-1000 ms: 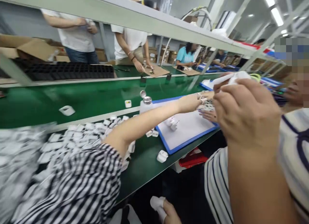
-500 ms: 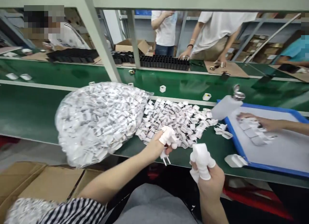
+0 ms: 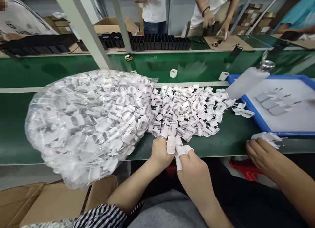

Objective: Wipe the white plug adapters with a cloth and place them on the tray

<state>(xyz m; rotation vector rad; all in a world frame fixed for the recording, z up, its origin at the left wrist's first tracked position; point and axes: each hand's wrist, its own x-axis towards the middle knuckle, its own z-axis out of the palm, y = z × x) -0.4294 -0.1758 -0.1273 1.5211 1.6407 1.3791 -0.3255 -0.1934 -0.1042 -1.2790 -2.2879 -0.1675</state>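
My left hand [image 3: 162, 151], white covers on its fingertips, is closed at the near edge of a loose pile of white plug covers [image 3: 189, 106] with metal pins. Right beside it, my right hand [image 3: 193, 162] also has covered fingers, pinched together against the left fingertips. What lies between the fingers is mostly hidden; only small white surfaces show, hard to tell from the finger covers. Left of the pile, a big clear plastic bag [image 3: 91, 123] bulges with more of these white parts.
On the right, another person's hand [image 3: 265, 159] holds white plug pieces by a blue-rimmed tray [image 3: 265, 124]. A tilted white bottle [image 3: 248, 82] stands at its corner. White housings [image 3: 173, 73] dot the green bench; black trays [image 3: 159, 42] and people are beyond. Open cardboard [image 3: 59, 195] lies below left.
My two hands have come together at the pile's near edge; before, they were apart, the left with a pinned plug cover, the right with a white housing. The other person's hand left the tray.
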